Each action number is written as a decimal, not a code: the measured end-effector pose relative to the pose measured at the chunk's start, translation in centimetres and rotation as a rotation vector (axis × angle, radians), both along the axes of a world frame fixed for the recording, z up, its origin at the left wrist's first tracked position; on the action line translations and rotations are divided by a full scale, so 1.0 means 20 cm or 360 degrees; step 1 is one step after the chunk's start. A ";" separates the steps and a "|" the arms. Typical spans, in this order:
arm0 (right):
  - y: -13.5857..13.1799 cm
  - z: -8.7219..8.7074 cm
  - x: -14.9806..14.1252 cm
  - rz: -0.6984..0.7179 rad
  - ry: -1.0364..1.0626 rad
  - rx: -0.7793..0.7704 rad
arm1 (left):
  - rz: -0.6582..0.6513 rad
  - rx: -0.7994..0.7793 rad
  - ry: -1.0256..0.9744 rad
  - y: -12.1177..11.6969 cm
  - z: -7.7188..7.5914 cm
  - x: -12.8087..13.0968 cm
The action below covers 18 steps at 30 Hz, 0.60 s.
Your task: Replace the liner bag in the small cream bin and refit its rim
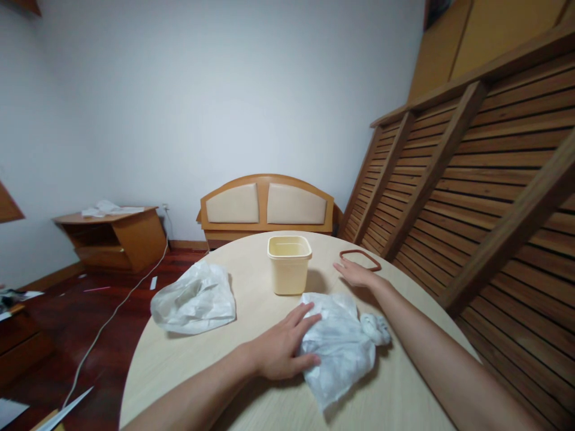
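Observation:
My left hand (287, 344) rests with spread fingers on the left side of a knotted white plastic bag (339, 347), which looks filled; its twisted knot points right. Farther back on the right, my right hand (356, 272) lies with its fingers stretched out. It is beside a brown rounded-square ring (375, 263), and I cannot tell whether the fingertips touch it. Between the hands and slightly beyond them stands a cream plastic bin (290, 269), upright, with its top uncovered. A second white plastic bag (197, 299), loose and crumpled, lies on the left.
Everything stands on a round pale wooden table (251, 383). Behind it is a headboard (267, 206) with two padded panels. A slatted wooden frame (449, 185) leans along the right. On the left, a low cabinet (112, 236) and a white cable (110, 323) are on the red floor.

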State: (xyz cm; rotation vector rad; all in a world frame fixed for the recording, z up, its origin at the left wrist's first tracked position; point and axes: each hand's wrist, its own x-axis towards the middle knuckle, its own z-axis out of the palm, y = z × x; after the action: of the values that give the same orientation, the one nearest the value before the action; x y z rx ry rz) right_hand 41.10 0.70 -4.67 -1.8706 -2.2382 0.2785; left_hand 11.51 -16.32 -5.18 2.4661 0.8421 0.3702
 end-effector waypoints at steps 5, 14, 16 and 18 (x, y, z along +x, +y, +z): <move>-0.31 0.16 -0.11 0.0364 0.0141 -0.0098 | 0.0004 0.0065 0.0028 -0.02 -0.01 0.00; -0.85 0.18 -0.29 0.1123 0.0268 -0.0117 | -0.0094 0.0319 -0.0041 0.01 0.07 -0.05; -0.87 0.14 -0.31 0.1140 0.0246 -0.0062 | 0.0019 0.0346 -0.0081 0.03 0.08 -0.08; -0.86 0.11 -0.31 0.1128 0.0217 -0.0035 | 0.0217 0.0401 -0.0100 0.06 0.08 -0.11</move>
State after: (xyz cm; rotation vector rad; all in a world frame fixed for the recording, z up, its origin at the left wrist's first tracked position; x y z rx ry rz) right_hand 34.90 -16.50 -2.39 -0.9561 -2.7122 0.5161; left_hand 9.25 -15.06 -3.61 2.6157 0.9926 0.6342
